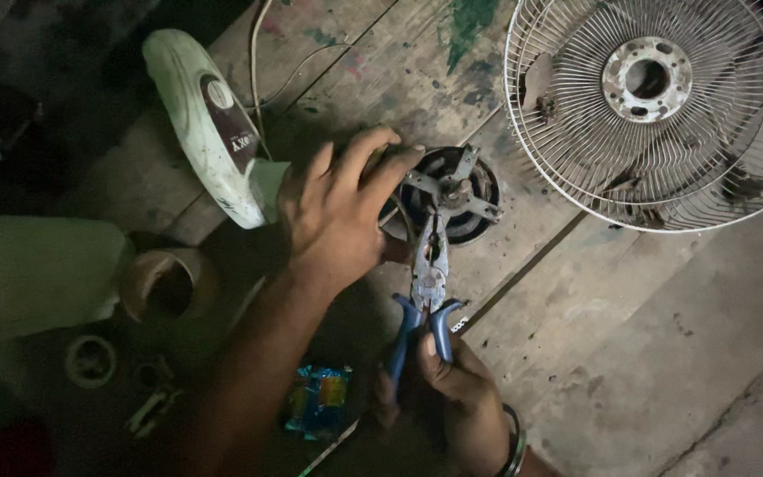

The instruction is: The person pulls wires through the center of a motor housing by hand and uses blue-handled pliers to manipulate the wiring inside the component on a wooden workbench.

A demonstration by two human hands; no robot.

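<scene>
Blue-handled steel pliers [430,283], squeezed by right hand [457,389]; left hand [337,216] fingers clamp round, seemingly greasy motor [457,190].

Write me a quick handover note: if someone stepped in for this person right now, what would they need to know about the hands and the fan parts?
Left hand: gripping the rim of the fan motor, steadying it on the wooden bench.
Right hand: squeezing the blue-handled pliers, nose at the motor's metal bracket.
Nearby: the wire fan guard lies detached to the right; the white fan body lies beside the motor, to its left.
Done: guard is off, motor exposed.
Left: whatever the pliers are gripping isn't free yet; exact part too dim to tell.
</scene>
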